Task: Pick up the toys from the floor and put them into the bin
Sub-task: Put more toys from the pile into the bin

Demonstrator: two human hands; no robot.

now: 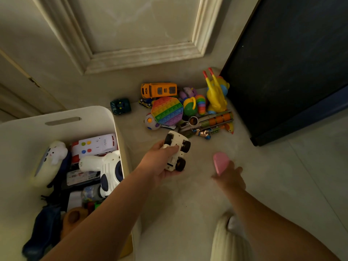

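The left hand is gripping a white toy car with its fingers curling over the chassis; the car is sitting off the floor with its black wheels turning up and to the right, and its long axis is running away from the person, roughly along the forearm. The white bin is standing directly to the left of this hand, its near wall just beside the wrist; so the left hand is the nearer one, and the car is probably needing only a short sideways carry over the rim. Inside, a white toy blaster is lying high against that wall, so the drop is looking better aimed further in.

The right hand is blurring; it is pinching a pink toy and is hanging well apart from the bin, beyond the left arm. The rainbow pop-it and orange bus are lying on the floor ahead, awaiting collection.
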